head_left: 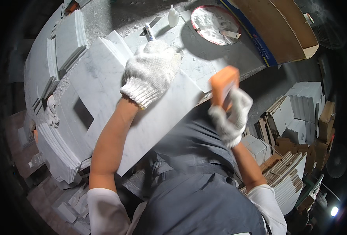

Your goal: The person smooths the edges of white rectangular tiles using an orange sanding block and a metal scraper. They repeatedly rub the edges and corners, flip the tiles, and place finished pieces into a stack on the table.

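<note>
My left hand [152, 70], in a white knitted glove, is closed over the far edge of a grey-veined white marble tile [154, 115]. Its fingertips are mostly hidden. My right hand [232, 119], gloved too and blurred by motion, grips an orange block-shaped tool [223, 84]. That tool is off the tile, beyond its right corner, and its exact kind is unclear. Just past my left hand is a white and blue marker [148, 32]. Farther back a white squeeze bottle [173, 17] stands by a red-rimmed basin [193, 31] of white paste, where a scraper [230, 34] lies.
Stacked marble tiles [58, 150] stand on the left, with more slabs [69, 39] behind. An open cardboard box [277, 27] is at the far right of the worktable. White cartons [304, 103] and flattened cardboard [283, 166] crowd the floor on the right.
</note>
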Tool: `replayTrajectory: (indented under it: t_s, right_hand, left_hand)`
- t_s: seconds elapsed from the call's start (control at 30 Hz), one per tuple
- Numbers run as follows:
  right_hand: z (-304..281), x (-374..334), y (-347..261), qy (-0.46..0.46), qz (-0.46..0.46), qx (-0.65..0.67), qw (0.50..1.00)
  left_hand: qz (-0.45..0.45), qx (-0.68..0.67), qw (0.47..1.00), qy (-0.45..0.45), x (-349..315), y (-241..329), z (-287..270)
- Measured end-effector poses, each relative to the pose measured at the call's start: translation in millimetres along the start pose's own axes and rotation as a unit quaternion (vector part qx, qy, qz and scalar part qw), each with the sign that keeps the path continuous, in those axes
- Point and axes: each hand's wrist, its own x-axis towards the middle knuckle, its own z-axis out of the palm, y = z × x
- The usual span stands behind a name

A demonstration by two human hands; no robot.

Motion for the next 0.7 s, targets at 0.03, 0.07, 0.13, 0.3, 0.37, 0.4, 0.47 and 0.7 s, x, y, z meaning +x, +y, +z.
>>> replayTrajectory:
  t_s: [0.03, 0.07, 0.13, 0.3, 0.37, 0.4, 0.47, 0.7]
  right_hand:
    - [-3, -2, -8, -0.063, -0.008, 0.038, 0.997]
    - [-2, -14, -21, -0.109, 0.174, 0.148, 0.967]
    - [7, -26, -30, -0.18, 0.263, 0.237, 0.918]
    - [0, -18, 46, 0.001, 0.226, 0.095, 0.969]
    - [-1, -28, 57, 0.067, 0.266, 0.116, 0.955]
    - [-3, -44, 47, 0.035, 0.193, 0.119, 0.973]
    - [-2, -76, 18, -0.063, 0.24, 0.241, 0.938]
    - [38, -91, -19, -0.111, 0.312, 0.359, 0.872]
  left_hand:
    - [-0.046, -0.008, 0.996, -0.079, 0, 0, -1]
    - [-0.061, -0.007, 0.993, -0.105, 1, 0, -2]
    - [-0.057, -0.002, 0.994, -0.098, 0, 1, -4]
    - [-0.072, -0.011, 0.992, -0.101, 4, 4, -10]
    - [-0.109, 0.002, 0.985, -0.134, 6, 5, -13]
    - [-0.094, -0.042, 0.989, -0.104, 5, 5, -14]
    - [-0.054, -0.095, 0.992, -0.066, 3, 0, -16]
    - [-0.052, -0.046, 0.997, -0.043, -22, -34, -23]
